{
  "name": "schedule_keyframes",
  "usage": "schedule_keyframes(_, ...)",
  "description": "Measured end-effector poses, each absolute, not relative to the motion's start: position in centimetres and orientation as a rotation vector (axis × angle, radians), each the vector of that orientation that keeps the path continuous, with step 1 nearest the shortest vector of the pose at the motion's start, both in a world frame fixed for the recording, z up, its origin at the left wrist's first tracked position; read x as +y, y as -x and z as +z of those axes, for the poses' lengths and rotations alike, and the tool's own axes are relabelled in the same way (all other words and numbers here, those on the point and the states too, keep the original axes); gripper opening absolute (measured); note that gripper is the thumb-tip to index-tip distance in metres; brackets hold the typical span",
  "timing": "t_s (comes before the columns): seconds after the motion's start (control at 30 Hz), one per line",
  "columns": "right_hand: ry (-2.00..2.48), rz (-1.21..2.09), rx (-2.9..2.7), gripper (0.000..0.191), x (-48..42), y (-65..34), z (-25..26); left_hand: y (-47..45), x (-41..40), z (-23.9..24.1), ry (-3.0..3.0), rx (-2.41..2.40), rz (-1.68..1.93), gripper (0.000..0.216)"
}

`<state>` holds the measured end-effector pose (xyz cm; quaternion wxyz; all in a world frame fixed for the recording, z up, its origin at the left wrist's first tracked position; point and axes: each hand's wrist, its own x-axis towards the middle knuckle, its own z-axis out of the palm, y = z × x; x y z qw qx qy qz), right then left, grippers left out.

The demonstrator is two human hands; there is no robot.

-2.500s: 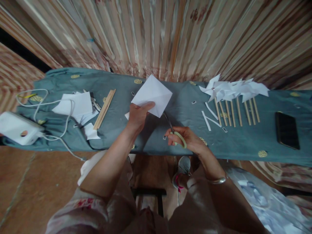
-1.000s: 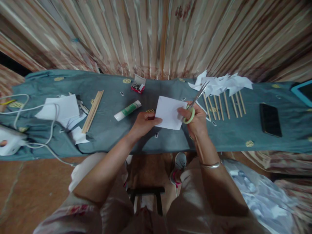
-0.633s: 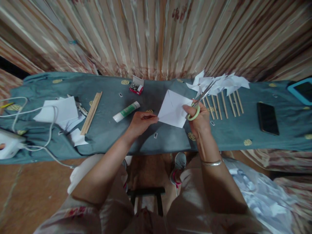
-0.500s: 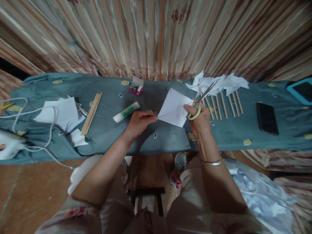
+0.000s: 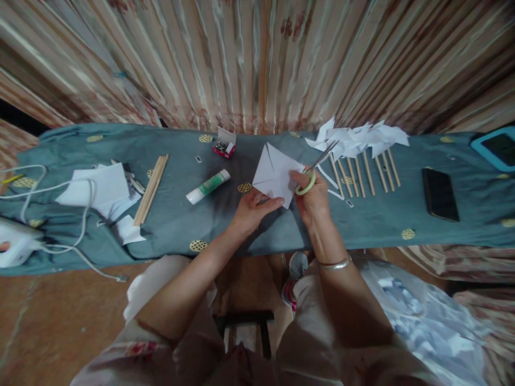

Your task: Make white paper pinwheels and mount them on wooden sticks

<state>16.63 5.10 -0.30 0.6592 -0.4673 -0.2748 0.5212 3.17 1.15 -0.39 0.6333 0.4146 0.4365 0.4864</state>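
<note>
A square of white paper (image 5: pixel 276 170), with slits running in from its corners, is held up above the cloth between both hands. My left hand (image 5: pixel 255 212) grips its lower left edge, thumb on top and fingers beneath. My right hand (image 5: pixel 314 195) has its thumb on the paper's right side and also carries scissors (image 5: pixel 306 184) with pale green handles. The blades point away to the upper right, off the paper. Left of the paper lies a white and green glue stick (image 5: pixel 208 186). A small red box (image 5: pixel 224 147) of metal pins stands open behind it.
Paper pinwheels (image 5: pixel 362 138) on wooden sticks lie at the back right, near a black phone (image 5: pixel 440 194) and a blue-framed device (image 5: pixel 497 150). Bare wooden sticks (image 5: pixel 151 190) and white paper sheets (image 5: pixel 98 185) are at left, beside a white cable (image 5: pixel 86 214). A plastic bag (image 5: pixel 422 316) of scraps is below right.
Both hands have shifted: the right one moved left with scissors and paper, the left one moved right and now grips farther along the paper's lower edge. The paper has turned slightly.
</note>
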Motion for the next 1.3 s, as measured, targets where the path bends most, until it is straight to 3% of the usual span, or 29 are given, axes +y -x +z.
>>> schedule_keyframes(0.27, 1.064, 1.268, -0.823, 0.032, 4.4, -15.6, -0.9, -2.2, 2.3, -1.0, -0.776, 1.13, 1.325, 0.028)
schedule_keyframes(0.6, 1.146, 1.688, -1.333, 0.059, 0.6, -17.1, 0.7, 1.4, 4.4, -0.2, -0.816, 1.222, 1.526, 0.022)
schedule_keyframes(1.3, 1.13, 1.748, -1.445, 0.05, -0.2, -15.2, 0.4, 1.1, 4.3, -0.2, -0.797, 1.22, 1.577, 0.019)
